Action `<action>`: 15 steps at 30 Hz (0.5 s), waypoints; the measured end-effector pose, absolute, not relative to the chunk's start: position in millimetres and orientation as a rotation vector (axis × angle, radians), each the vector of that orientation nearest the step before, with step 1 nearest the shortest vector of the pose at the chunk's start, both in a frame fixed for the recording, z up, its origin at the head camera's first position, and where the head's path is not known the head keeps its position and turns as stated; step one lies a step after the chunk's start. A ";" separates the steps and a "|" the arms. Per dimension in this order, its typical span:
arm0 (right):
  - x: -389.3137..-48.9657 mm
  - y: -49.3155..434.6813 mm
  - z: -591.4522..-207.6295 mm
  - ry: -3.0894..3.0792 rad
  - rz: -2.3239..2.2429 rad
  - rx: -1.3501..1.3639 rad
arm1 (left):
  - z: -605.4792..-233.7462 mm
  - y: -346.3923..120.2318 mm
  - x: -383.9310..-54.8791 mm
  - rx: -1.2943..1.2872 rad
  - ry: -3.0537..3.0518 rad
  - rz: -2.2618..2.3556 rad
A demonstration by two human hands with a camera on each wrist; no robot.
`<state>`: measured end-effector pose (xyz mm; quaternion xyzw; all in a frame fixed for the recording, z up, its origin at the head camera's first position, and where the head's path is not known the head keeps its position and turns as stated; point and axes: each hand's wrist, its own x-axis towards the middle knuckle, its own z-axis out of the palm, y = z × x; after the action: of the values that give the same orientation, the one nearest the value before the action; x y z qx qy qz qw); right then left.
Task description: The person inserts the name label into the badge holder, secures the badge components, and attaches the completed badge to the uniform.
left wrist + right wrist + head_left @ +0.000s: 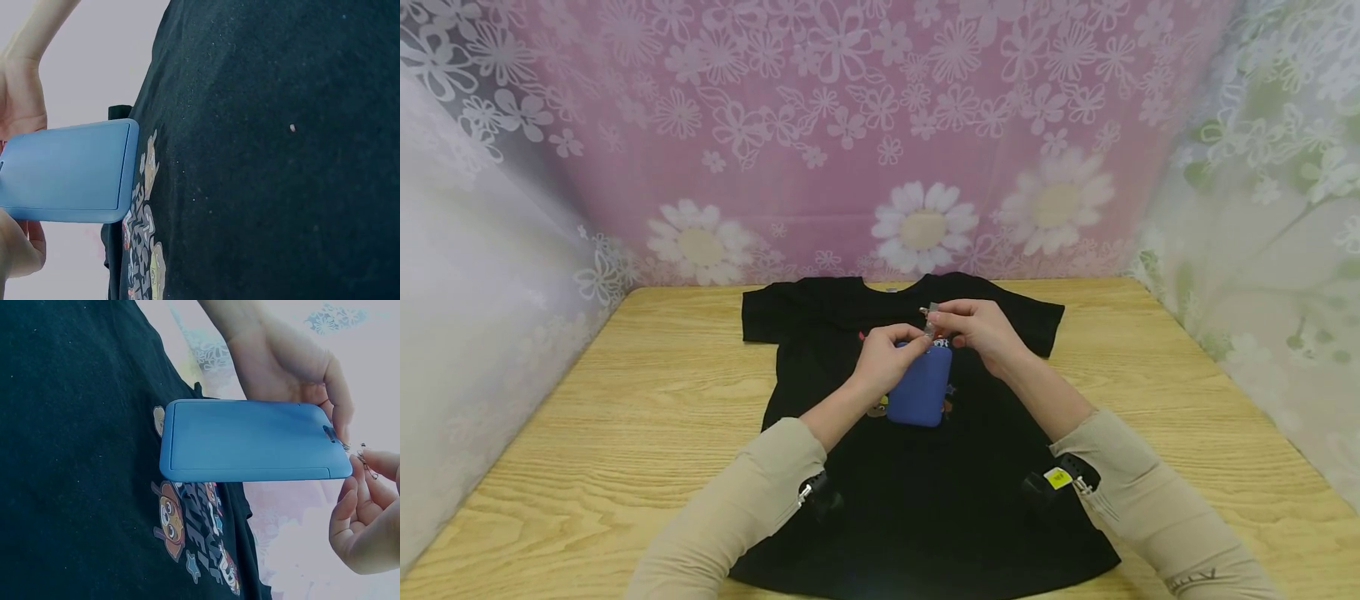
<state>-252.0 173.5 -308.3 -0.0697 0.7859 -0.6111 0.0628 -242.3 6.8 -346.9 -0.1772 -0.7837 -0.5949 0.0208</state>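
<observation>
A blue card holder (pixel 920 387) hangs upright above a black T-shirt (pixel 925 492). My left hand (pixel 886 360) pinches its top end; in the right wrist view that hand's fingers (pixel 339 403) lie beside the slot. My right hand (pixel 985 335) pinches a small metal clip (pixel 362 460) just above the slot. A short greyish piece (pixel 932 312) shows between the two hands in the head view. The exact joining of clip and holder is too small to tell. The shirt's colourful cartoon print (pixel 170 519) is partly hidden behind the holder.
The T-shirt lies spread out on a wood-grain table (pixel 647 417), sleeves toward the back. A pink flowered cloth (pixel 790 167) hangs behind the table, with pale floral cloths (pixel 1285 208) at both sides. Dark cameras (pixel 1041 487) are strapped to both wrists.
</observation>
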 end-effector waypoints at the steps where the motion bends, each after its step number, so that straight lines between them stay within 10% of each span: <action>1: -251.9 174.0 -308.0 2.374 -1.848 -0.213 | -346.5 7.0 -242.4 -0.548 -2.429 -1.847; 15: -253.8 179.2 -306.8 2.277 -1.936 -0.173 | -347.2 8.5 -242.7 -0.536 -2.425 -1.890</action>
<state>-253.8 179.2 -306.8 -0.0577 0.7585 -0.6449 0.0739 -242.7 8.5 -347.2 -0.1716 -0.7771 -0.6055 0.0104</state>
